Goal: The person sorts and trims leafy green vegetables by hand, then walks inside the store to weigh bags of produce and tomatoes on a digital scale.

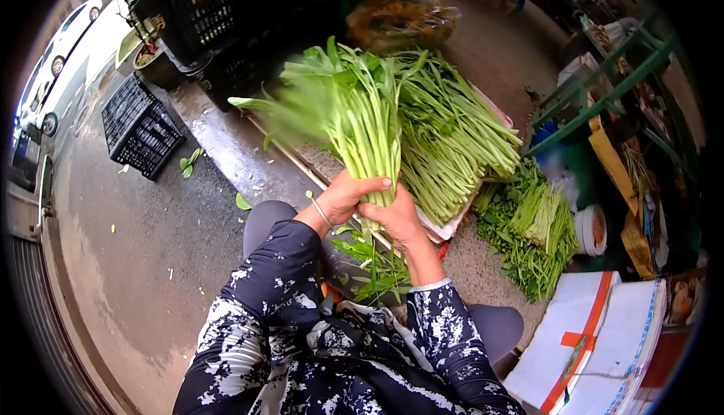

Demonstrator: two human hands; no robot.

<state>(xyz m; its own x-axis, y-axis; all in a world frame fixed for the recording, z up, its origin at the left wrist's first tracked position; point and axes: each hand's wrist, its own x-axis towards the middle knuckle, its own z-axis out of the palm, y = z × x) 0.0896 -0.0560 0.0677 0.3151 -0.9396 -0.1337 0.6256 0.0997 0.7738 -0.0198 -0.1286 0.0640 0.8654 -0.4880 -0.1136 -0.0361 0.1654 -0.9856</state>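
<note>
My left hand (pixel 341 198), with a bracelet at its wrist, is wrapped round the lower stems of a bunch of water spinach (pixel 367 132). My right hand (pixel 395 216) grips the same stems from the other side, close against the left. The bunch stands upright, leaves up; its left leaves are smeared by motion. Just beyond the right hand lies a big pile of the same greens (pixel 452 139), stems toward me. Below my hands, loose leafy pieces (pixel 373 264) lie between my knees. The stems' cut ends are mostly hidden by my fingers.
Shorter leafy greens (pixel 539 222) are heaped at the right, near a white tub (pixel 590 230). A white foam box (pixel 566 332) with orange tape sits front right. A black crate (pixel 143 127) stands on the ground at left. Green metal framing (pixel 603 106) rises at right.
</note>
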